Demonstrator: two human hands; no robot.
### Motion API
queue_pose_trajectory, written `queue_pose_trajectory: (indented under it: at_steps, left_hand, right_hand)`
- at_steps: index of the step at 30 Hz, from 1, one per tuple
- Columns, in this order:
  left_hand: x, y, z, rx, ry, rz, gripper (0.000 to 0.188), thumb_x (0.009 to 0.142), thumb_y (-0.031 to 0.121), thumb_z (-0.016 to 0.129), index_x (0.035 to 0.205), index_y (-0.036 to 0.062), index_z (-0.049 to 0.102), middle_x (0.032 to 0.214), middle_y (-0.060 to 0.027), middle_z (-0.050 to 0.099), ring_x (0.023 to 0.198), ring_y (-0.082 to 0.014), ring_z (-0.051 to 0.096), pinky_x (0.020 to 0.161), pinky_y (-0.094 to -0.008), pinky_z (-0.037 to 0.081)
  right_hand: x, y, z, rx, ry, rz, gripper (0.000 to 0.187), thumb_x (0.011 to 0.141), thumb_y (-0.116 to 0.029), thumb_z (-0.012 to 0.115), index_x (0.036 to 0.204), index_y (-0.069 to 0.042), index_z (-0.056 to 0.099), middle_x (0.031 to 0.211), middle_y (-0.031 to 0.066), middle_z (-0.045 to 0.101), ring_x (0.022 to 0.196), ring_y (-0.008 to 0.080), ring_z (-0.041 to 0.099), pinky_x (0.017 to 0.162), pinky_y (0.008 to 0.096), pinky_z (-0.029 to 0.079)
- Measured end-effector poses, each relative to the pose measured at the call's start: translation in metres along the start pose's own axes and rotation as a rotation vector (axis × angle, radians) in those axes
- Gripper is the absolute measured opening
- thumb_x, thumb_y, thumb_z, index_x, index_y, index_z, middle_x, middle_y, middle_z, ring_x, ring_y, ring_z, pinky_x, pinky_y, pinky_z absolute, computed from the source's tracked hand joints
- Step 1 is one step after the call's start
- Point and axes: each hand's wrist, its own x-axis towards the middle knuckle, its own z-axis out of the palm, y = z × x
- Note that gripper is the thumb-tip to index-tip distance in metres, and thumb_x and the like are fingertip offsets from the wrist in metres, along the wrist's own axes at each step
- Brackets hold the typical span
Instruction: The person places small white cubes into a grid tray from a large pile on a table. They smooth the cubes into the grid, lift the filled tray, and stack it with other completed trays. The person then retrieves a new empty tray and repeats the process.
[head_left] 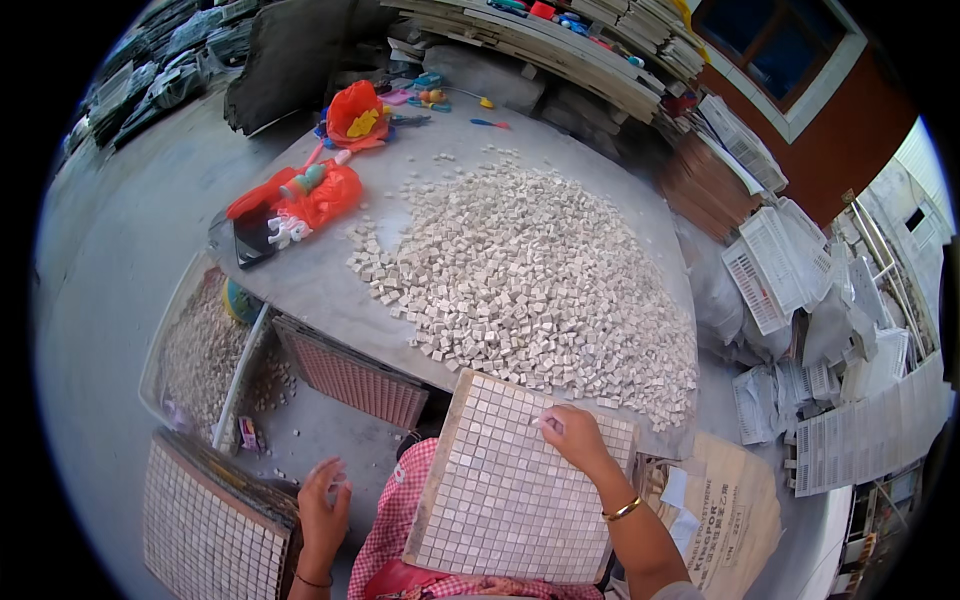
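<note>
- Under the right hand (572, 440) lies a board of small stone squares (500, 480), tilted toward the person's lap, its rows of pale squares spreading below and to the left of the fingers.
- That hand is bent at the wrist, thumb and forefinger pinching a small pale bit (549, 421) close over the board's upper part; a gold bangle (622, 509) circles the wrist.
- Well to the left of it, beside the board and apart from it, the left hand (325, 505) is raised with its fingers half curled; from where I stand I cannot tell whether anything is between them.
- Between the left hand and the board shows red checked cloth (400, 500).
- To the left of the left hand leans a second board of squares (205, 530); beyond it stands a plastic tub (150, 372) of loose stones (208, 345).
- Ahead of both hands is a grey table (330, 295), with a broad heap of pale stone cubes (520, 270) just past the right hand.
- Farther off, ahead of the left hand, sit red plastic bags (340, 190), a white toy animal (288, 228) and a dark phone (252, 240).
- Off to the right hand's right are a brown printed sack (740, 510) and white plastic crates (780, 265), near a red-brown wall (850, 130) with a window (775, 40).
</note>
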Motion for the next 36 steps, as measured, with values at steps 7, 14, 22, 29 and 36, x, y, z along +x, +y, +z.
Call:
queue_pose_trajectory:
  at_steps: [7,14,22,29,36]
  left_hand:
    - [-0.001,0.002,0.004,0.014,-0.017,-0.006,0.029,0.081,0.000,0.059,0.109,-0.0033,0.060,0.114,-0.0181,0.061,0.087,-0.0262,0.065,0.075,-0.0324,0.053]
    - [0.000,0.003,0.009,0.017,-0.031,-0.017,0.027,0.081,0.000,0.058,0.108,-0.0037,0.060,0.109,-0.0182,0.063,0.085,-0.0252,0.066,0.073,-0.0313,0.053]
    - [0.002,0.004,0.016,0.022,-0.058,-0.008,0.026,0.081,0.000,0.059,0.107,-0.0032,0.060,0.103,-0.0194,0.063,0.084,-0.0286,0.065,0.072,-0.0337,0.053]
    - [-0.005,-0.006,0.010,0.023,-0.016,-0.042,0.025,0.081,0.001,0.060,0.106,-0.0034,0.061,0.098,-0.0191,0.064,0.082,-0.0278,0.066,0.071,-0.0332,0.053]
    - [-0.006,-0.006,0.016,0.025,-0.050,-0.084,0.024,0.082,0.003,0.061,0.105,-0.0025,0.062,0.092,-0.0182,0.065,0.080,-0.0269,0.066,0.070,-0.0325,0.052]
  right_hand:
    - [0.009,0.011,0.004,0.001,0.044,-0.075,0.011,0.081,-0.012,0.067,0.083,-0.002,0.065,0.073,0.0121,0.062,0.064,0.0253,0.057,0.061,0.0336,0.046]
    - [0.010,0.002,0.011,-0.082,0.074,-0.045,0.012,0.079,-0.012,0.067,0.079,-0.002,0.061,0.075,0.0126,0.059,0.072,0.0314,0.057,0.064,0.0388,0.045]
    - [0.021,-0.001,-0.005,-0.097,-0.061,0.036,0.015,0.080,-0.013,0.067,0.092,-0.005,0.063,0.089,0.0129,0.061,0.082,0.0305,0.059,0.073,0.0391,0.047]
    - [0.007,-0.013,0.011,-0.409,0.098,-0.218,0.075,0.086,-0.038,0.060,0.141,0.003,0.029,0.150,0.0202,0.024,0.139,0.0360,0.023,0.111,0.0531,0.019]
    - [-0.009,-0.008,0.042,-0.492,-0.066,-0.157,0.088,0.085,-0.050,0.056,0.145,0.003,0.021,0.153,0.0196,0.017,0.142,0.0347,0.014,0.113,0.0558,0.011]
